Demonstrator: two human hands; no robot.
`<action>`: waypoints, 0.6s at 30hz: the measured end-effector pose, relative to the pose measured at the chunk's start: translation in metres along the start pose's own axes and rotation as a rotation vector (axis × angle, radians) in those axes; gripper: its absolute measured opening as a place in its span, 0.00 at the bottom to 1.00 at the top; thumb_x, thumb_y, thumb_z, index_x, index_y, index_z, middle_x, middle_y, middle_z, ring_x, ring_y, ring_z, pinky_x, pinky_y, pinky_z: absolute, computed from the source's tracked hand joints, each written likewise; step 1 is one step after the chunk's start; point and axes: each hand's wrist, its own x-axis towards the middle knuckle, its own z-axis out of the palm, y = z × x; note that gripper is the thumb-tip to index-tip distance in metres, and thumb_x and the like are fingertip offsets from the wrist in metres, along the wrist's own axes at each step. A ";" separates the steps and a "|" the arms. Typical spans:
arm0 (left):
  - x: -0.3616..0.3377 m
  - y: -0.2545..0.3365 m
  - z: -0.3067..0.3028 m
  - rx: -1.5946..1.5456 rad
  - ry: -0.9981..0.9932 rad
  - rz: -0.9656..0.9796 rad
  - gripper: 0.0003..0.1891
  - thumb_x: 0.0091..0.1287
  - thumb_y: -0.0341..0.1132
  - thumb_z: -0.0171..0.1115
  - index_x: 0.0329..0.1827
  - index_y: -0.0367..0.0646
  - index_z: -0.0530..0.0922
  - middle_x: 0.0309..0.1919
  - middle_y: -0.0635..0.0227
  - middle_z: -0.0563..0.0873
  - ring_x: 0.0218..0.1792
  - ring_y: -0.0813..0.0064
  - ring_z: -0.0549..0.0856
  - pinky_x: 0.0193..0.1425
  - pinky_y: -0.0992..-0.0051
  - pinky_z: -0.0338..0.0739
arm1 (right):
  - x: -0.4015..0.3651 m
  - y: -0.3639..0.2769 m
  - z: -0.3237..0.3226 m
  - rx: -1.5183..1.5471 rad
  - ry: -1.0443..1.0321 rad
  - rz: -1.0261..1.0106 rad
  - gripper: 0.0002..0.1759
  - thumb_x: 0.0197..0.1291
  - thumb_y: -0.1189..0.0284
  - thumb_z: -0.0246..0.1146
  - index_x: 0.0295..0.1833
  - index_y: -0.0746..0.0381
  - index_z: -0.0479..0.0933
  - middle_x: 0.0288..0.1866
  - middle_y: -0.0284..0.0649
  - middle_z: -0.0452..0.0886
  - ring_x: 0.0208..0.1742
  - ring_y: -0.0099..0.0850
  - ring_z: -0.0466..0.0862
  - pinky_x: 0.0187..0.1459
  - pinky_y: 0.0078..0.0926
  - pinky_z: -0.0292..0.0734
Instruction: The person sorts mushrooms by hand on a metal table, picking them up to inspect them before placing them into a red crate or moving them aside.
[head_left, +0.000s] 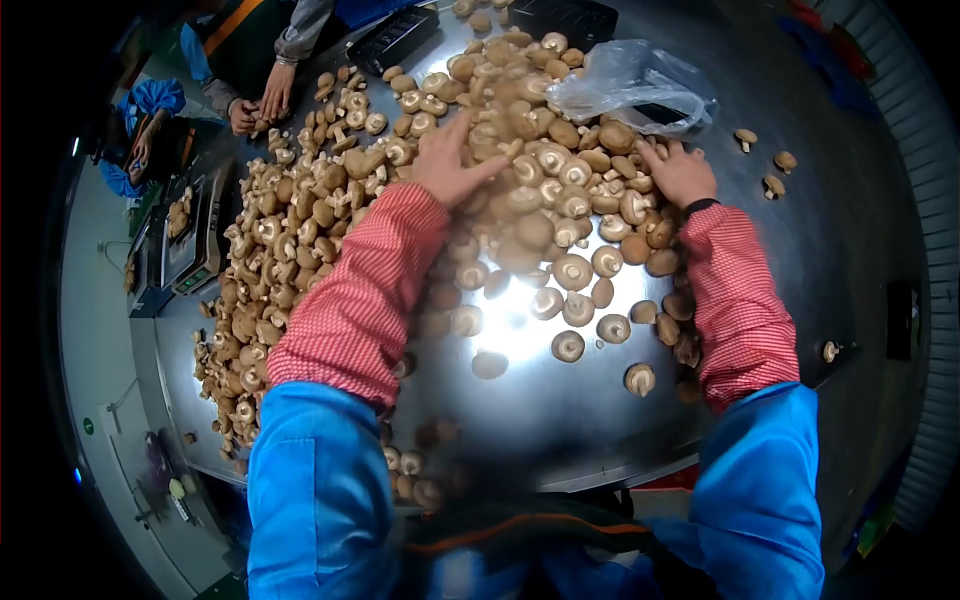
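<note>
Brown shiitake mushrooms [573, 272] lie loose on a shiny metal table [520, 420], some stem up and some cap up. My left hand [450, 165] is over the left side of the middle heap, thumb and fingers apart, with no mushroom held in it. On the heap's right edge rests my right hand [682, 172], its fingers spread and touching or nearly touching mushrooms; their tips are partly hidden. Several mushrooms between my arms look smeared by motion. Just beyond my right hand lies a clear plastic bag [625, 85].
A larger mushroom pile [290, 230] spreads along the left. Black trays [395, 40] stand at the far edge, and a scale [200, 225] is at far left. Another person's hands [265, 105] work at the upper left. A few stray mushrooms [785, 161] lie to the right.
</note>
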 end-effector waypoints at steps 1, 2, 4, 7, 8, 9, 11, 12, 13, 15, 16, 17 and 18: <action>0.007 0.000 0.010 0.015 -0.037 -0.020 0.54 0.61 0.71 0.66 0.84 0.50 0.59 0.78 0.46 0.67 0.75 0.46 0.68 0.79 0.50 0.64 | -0.003 -0.017 -0.002 -0.031 0.009 0.042 0.47 0.64 0.28 0.48 0.73 0.52 0.74 0.70 0.62 0.74 0.67 0.58 0.77 0.67 0.48 0.74; 0.008 0.013 0.012 0.035 -0.097 -0.072 0.54 0.59 0.72 0.66 0.84 0.53 0.59 0.78 0.46 0.66 0.75 0.45 0.68 0.78 0.50 0.64 | -0.007 -0.032 -0.004 -0.063 0.017 0.083 0.44 0.65 0.29 0.49 0.73 0.47 0.74 0.73 0.60 0.71 0.66 0.61 0.77 0.67 0.49 0.74; 0.004 0.042 0.006 0.075 -0.221 -0.178 0.55 0.57 0.75 0.66 0.85 0.58 0.59 0.78 0.45 0.66 0.75 0.44 0.68 0.77 0.48 0.65 | -0.038 -0.064 -0.020 0.021 0.079 0.005 0.44 0.60 0.29 0.56 0.68 0.52 0.78 0.69 0.59 0.75 0.68 0.55 0.77 0.65 0.55 0.74; -0.014 0.041 0.006 0.118 -0.218 -0.049 0.56 0.52 0.75 0.69 0.84 0.65 0.61 0.73 0.45 0.69 0.70 0.42 0.72 0.75 0.48 0.68 | -0.056 -0.074 0.001 0.101 0.188 -0.148 0.42 0.56 0.35 0.66 0.66 0.55 0.78 0.63 0.62 0.75 0.61 0.56 0.80 0.56 0.54 0.79; -0.026 0.043 0.000 0.127 -0.241 0.002 0.56 0.51 0.75 0.70 0.84 0.65 0.62 0.72 0.45 0.70 0.70 0.42 0.72 0.75 0.48 0.68 | -0.061 -0.073 0.003 0.160 0.193 -0.190 0.41 0.56 0.37 0.68 0.66 0.55 0.79 0.62 0.63 0.75 0.58 0.57 0.82 0.53 0.53 0.81; -0.040 0.045 0.000 0.184 -0.169 0.139 0.54 0.51 0.74 0.72 0.81 0.65 0.66 0.68 0.48 0.72 0.66 0.45 0.74 0.72 0.49 0.70 | -0.071 -0.071 0.002 0.223 0.204 -0.263 0.40 0.55 0.38 0.70 0.65 0.55 0.79 0.61 0.64 0.74 0.56 0.58 0.82 0.52 0.53 0.81; -0.062 0.053 0.002 0.042 -0.202 0.111 0.51 0.51 0.70 0.74 0.78 0.60 0.71 0.66 0.52 0.74 0.62 0.48 0.75 0.70 0.51 0.71 | -0.096 -0.063 -0.006 0.348 0.235 -0.399 0.40 0.54 0.40 0.72 0.65 0.55 0.79 0.59 0.64 0.74 0.53 0.59 0.83 0.49 0.53 0.82; -0.075 0.055 0.003 -0.032 -0.187 0.111 0.51 0.51 0.69 0.75 0.78 0.59 0.71 0.66 0.53 0.74 0.61 0.49 0.75 0.69 0.52 0.71 | -0.107 -0.059 -0.002 0.248 0.231 -0.453 0.39 0.52 0.40 0.73 0.64 0.54 0.80 0.58 0.62 0.75 0.53 0.56 0.83 0.48 0.53 0.82; -0.086 0.062 -0.002 -0.058 -0.182 0.142 0.51 0.51 0.66 0.77 0.78 0.57 0.71 0.66 0.55 0.74 0.62 0.50 0.75 0.69 0.52 0.72 | -0.123 -0.059 0.000 0.114 0.249 -0.471 0.39 0.51 0.40 0.73 0.64 0.53 0.80 0.57 0.60 0.75 0.53 0.55 0.82 0.47 0.53 0.82; -0.115 0.077 -0.006 -0.093 -0.175 0.179 0.49 0.51 0.61 0.79 0.77 0.56 0.71 0.66 0.56 0.75 0.62 0.50 0.75 0.70 0.54 0.72 | -0.163 -0.067 -0.005 -0.080 0.145 -0.422 0.38 0.51 0.40 0.72 0.64 0.49 0.80 0.56 0.54 0.76 0.53 0.51 0.80 0.47 0.50 0.80; -0.129 0.082 -0.005 -0.082 -0.152 0.222 0.49 0.51 0.60 0.80 0.77 0.56 0.72 0.66 0.56 0.76 0.62 0.51 0.75 0.70 0.55 0.72 | -0.178 -0.063 0.005 -0.046 0.271 -0.498 0.38 0.51 0.44 0.73 0.65 0.49 0.79 0.53 0.51 0.76 0.52 0.50 0.80 0.47 0.48 0.77; -0.141 0.087 -0.006 -0.144 -0.194 0.228 0.47 0.50 0.58 0.80 0.75 0.56 0.73 0.66 0.57 0.76 0.64 0.49 0.74 0.70 0.54 0.72 | -0.196 -0.060 0.011 0.013 0.232 -0.514 0.37 0.52 0.46 0.74 0.66 0.49 0.79 0.52 0.50 0.76 0.54 0.49 0.79 0.49 0.48 0.75; -0.156 0.103 -0.008 -0.097 -0.215 0.203 0.45 0.49 0.55 0.81 0.73 0.57 0.74 0.66 0.59 0.77 0.67 0.49 0.73 0.71 0.52 0.70 | -0.213 -0.060 0.013 0.075 0.198 -0.529 0.36 0.52 0.49 0.74 0.66 0.50 0.78 0.51 0.49 0.75 0.55 0.49 0.77 0.51 0.47 0.74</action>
